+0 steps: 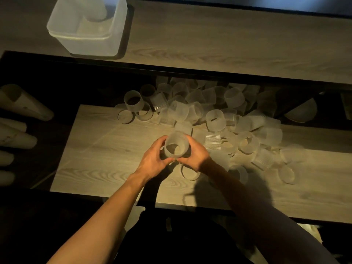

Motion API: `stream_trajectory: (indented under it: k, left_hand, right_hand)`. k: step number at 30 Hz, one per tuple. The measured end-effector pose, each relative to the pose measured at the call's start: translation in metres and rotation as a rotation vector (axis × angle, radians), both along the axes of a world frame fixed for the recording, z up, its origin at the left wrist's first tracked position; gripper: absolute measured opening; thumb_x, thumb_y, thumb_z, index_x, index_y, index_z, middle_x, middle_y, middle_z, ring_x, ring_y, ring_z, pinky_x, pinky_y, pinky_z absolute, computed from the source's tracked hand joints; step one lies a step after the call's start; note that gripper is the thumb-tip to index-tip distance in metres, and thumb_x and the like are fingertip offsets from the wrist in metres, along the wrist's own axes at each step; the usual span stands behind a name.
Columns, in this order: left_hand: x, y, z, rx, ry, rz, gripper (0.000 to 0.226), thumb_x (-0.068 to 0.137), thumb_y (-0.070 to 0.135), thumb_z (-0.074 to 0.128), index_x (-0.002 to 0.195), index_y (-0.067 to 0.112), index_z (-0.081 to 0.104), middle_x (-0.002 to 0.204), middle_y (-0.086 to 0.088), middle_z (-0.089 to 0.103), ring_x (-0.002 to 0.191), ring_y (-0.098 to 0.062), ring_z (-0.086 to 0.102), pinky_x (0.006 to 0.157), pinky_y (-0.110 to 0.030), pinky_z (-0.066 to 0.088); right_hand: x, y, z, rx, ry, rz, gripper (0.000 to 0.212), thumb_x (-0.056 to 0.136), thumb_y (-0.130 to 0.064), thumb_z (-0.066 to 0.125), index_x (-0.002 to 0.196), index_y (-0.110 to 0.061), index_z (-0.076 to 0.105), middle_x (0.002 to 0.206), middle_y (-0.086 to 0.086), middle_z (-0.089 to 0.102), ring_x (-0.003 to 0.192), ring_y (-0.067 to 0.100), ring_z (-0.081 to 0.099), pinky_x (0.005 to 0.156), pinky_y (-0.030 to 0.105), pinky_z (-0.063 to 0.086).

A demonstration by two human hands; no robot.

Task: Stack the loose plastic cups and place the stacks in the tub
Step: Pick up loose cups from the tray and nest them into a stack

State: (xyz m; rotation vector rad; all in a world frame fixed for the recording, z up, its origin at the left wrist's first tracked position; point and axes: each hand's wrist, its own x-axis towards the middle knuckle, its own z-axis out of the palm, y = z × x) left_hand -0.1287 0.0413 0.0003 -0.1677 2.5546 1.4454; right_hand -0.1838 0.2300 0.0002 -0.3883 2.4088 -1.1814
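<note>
Step, as judged: stacking. Left hand and right hand, fingers curled, grip frosted cup, centre. Next likely needs another from loose cups, two o'clock. Tub, eleven o'clock.

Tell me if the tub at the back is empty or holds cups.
Not empty. The tub is uncovered, and a frosted cup stack shows inside toward its far side.
</note>
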Motion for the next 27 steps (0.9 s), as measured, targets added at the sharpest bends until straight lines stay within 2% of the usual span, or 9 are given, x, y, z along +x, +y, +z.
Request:
stream_trajectory:
  k: [3,8,13,17,20,22,25,27]
  left_hand:
    - [0.007,0.004,0.009,-0.004,0.031,-0.02,0.078,0.076,0.039,0.085,0.141,0.036,0.041,0.136,0.016,0.053,0.123,0.0,0.052,0.102,-0.032,0.05]
    - [0.018,0.021,0.019,-0.02,0.073,-0.092,0.078,0.077,0.037,0.084,0.141,0.034,0.041,0.139,0.012,0.052,0.122,-0.002,0.053,0.101,-0.034,0.052]
    - [0.028,0.035,0.02,-0.026,0.083,-0.096,0.078,0.076,0.039,0.085,0.14,0.034,0.041,0.138,0.011,0.052,0.122,-0.005,0.054,0.101,-0.039,0.052]
    - [0.037,0.041,0.022,-0.039,0.1,-0.116,0.079,0.074,0.041,0.086,0.139,0.034,0.041,0.137,0.012,0.053,0.121,-0.005,0.054,0.101,-0.04,0.052]
    - [0.043,0.047,0.022,-0.051,0.102,-0.137,0.083,0.073,0.049,0.084,0.14,0.035,0.039,0.138,0.012,0.053,0.12,-0.006,0.054,0.099,-0.038,0.052]
    - [0.048,0.05,0.019,-0.062,0.092,-0.152,0.086,0.072,0.053,0.084,0.142,0.036,0.037,0.138,0.012,0.053,0.119,-0.006,0.054,0.098,-0.038,0.053]
    - [0.057,0.055,0.014,-0.07,0.081,-0.168,0.085,0.073,0.053,0.083,0.142,0.034,0.037,0.136,0.012,0.054,0.118,-0.006,0.055,0.097,-0.039,0.053]
    - [0.059,0.057,0.012,-0.062,0.073,-0.155,0.086,0.074,0.052,0.083,0.144,0.032,0.036,0.137,0.012,0.053,0.119,-0.004,0.055,0.099,-0.036,0.052]
  right_hand:
    - [0.013,0.01,0.004,-0.074,0.014,-0.029,0.087,0.071,-0.027,0.09,0.145,-0.023,0.044,0.139,-0.005,0.056,0.123,0.004,0.052,0.103,0.026,0.047]
    - [0.037,0.035,0.009,-0.106,0.11,-0.05,0.078,0.073,-0.027,0.088,0.14,-0.011,0.051,0.13,-0.002,0.058,0.117,0.007,0.057,0.1,0.025,0.049]
    - [0.047,0.044,0.02,-0.058,0.093,-0.062,0.079,0.071,-0.03,0.089,0.139,-0.02,0.05,0.128,-0.009,0.054,0.113,0.001,0.052,0.098,0.021,0.045]
    - [0.058,0.056,0.02,-0.061,0.108,-0.053,0.077,0.072,-0.03,0.089,0.139,-0.021,0.05,0.127,-0.012,0.053,0.113,-0.002,0.051,0.093,0.007,0.039]
    - [0.068,0.065,0.019,-0.057,0.115,-0.054,0.081,0.073,-0.031,0.089,0.142,-0.021,0.048,0.131,-0.015,0.05,0.118,-0.004,0.048,0.095,0.003,0.034]
    - [0.075,0.071,0.016,-0.049,0.131,-0.052,0.083,0.072,-0.03,0.089,0.143,-0.018,0.048,0.134,-0.012,0.051,0.122,-0.001,0.049,0.101,0.009,0.037]
    - [0.083,0.075,0.011,-0.013,0.128,-0.046,0.084,0.073,-0.033,0.087,0.145,-0.02,0.046,0.135,-0.007,0.053,0.124,0.004,0.052,0.105,0.025,0.044]
    - [0.085,0.075,0.01,0.011,0.108,-0.043,0.084,0.075,-0.036,0.085,0.147,-0.022,0.043,0.138,-0.007,0.052,0.126,0.006,0.05,0.107,0.029,0.044]
